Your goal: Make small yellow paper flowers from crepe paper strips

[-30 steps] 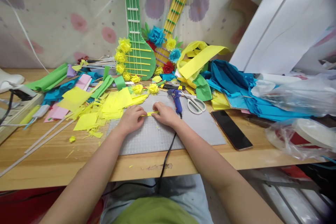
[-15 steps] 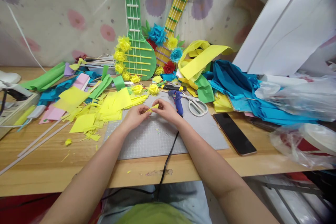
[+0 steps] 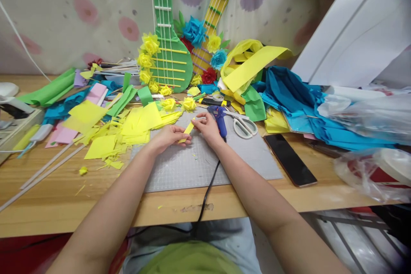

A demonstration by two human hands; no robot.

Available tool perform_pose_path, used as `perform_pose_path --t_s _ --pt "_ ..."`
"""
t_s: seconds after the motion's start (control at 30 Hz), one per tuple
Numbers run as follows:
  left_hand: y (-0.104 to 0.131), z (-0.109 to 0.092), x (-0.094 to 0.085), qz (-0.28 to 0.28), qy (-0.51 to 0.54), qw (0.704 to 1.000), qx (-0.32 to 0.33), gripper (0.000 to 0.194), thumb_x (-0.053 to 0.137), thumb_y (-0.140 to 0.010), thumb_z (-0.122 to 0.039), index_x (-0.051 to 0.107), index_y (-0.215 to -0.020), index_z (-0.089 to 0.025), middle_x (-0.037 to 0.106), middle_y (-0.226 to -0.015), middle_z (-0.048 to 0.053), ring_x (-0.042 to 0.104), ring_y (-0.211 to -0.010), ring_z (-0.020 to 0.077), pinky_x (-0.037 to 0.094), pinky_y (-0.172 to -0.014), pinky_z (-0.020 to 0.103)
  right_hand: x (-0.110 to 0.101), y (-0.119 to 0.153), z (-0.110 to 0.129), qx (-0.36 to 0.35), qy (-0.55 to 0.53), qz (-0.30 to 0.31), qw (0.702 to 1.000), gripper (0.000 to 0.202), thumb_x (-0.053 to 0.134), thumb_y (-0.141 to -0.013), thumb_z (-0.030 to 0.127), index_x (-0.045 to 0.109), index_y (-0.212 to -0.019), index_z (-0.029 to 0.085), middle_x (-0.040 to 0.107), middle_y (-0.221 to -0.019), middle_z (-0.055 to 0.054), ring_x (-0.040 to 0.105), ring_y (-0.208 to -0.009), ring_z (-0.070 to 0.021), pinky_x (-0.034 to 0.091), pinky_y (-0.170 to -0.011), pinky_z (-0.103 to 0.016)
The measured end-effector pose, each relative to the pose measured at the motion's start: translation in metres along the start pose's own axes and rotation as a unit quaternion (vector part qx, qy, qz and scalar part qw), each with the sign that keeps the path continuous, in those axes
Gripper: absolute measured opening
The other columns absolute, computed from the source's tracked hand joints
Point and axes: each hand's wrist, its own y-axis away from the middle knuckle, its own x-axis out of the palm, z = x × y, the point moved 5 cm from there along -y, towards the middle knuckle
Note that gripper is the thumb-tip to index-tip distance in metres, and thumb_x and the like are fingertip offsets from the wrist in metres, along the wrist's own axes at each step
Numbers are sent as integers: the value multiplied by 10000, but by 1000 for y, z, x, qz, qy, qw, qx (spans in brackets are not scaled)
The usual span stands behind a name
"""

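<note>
Narrow yellow paper strip (image 3: 189, 129), slanting up rightward, held near both ends, over the grey mat (image 3: 180, 172)

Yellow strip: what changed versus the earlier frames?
The yellow strip swung from crosswise to a steep slant, its end at the right hand now higher in the picture than the end at the left hand. Both hands kept hold; nothing visibly let go. Glue gun, scissors and phone stayed put.
</note>
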Motion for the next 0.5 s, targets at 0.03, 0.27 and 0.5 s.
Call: perform_pose_path --t_s 0.03,0.27,0.5 --pt "0 0 0 1 1 1000 -1 267 761 -569 -240 651 -762 -92 692 -786 90 655 -692 141 526 -625 223 0 0 1 -2 3 -3 1000 382 669 -584 391 421 -818 219 566 -578 77 573 -546 -104 441 -542 -236" --pt "2 1 -4 31 11 999 -17 197 696 -665 -189 637 -830 -98 696 -887 118 665 -719 144 538 -661 245 2 2 1 -7 3 -7 1000 363 658 -602 364 413 -827 221 567 -601 74 575 -558 -101 452 -561 -241" --pt "2 2 -4 60 -2 998 -25 219 692 -676 -199 640 -868 -108 693 -926 124 667 -753 151 541 -700 261 -1 4 3 -30 39 -10 999 338 640 -642 370 410 -841 222 560 -603 69 584 -586 -116 461 -624 -270"
